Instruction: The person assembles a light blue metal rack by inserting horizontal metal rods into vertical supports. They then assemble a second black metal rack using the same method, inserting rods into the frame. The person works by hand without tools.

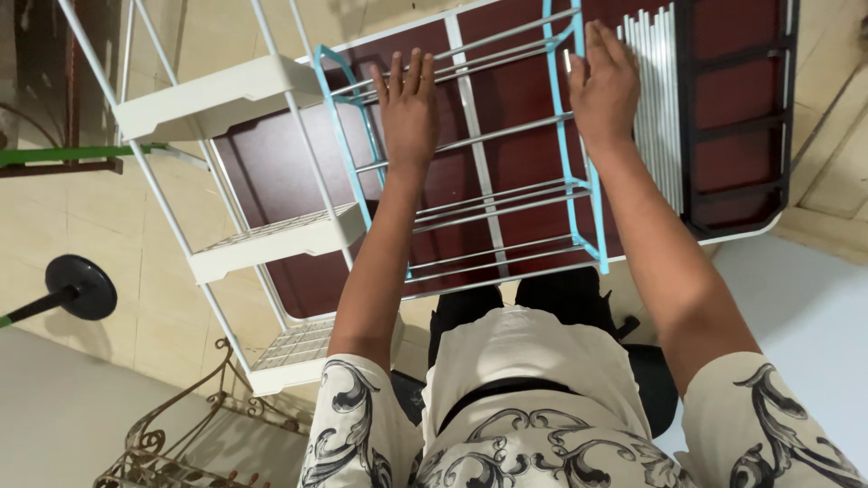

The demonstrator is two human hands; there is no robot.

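A small rack with teal side frames [588, 194] and thin silver rods [488, 203] lies on a dark red table [271, 172]. My left hand [407, 108] rests flat on the upper rods near the left teal frame [348, 149], fingers straight and close together. My right hand [604, 86] sits over the top of the right teal frame, thumb against it and fingers curled over it. A bundle of loose silver rods [658, 108] lies just right of that hand.
A black side frame [737, 122] lies at the table's right end. A white three-tier shelf stand [271, 237] stands at the left on the tiled floor. A black round fan base [83, 287] and an ornate metal stand [172, 443] are at the lower left.
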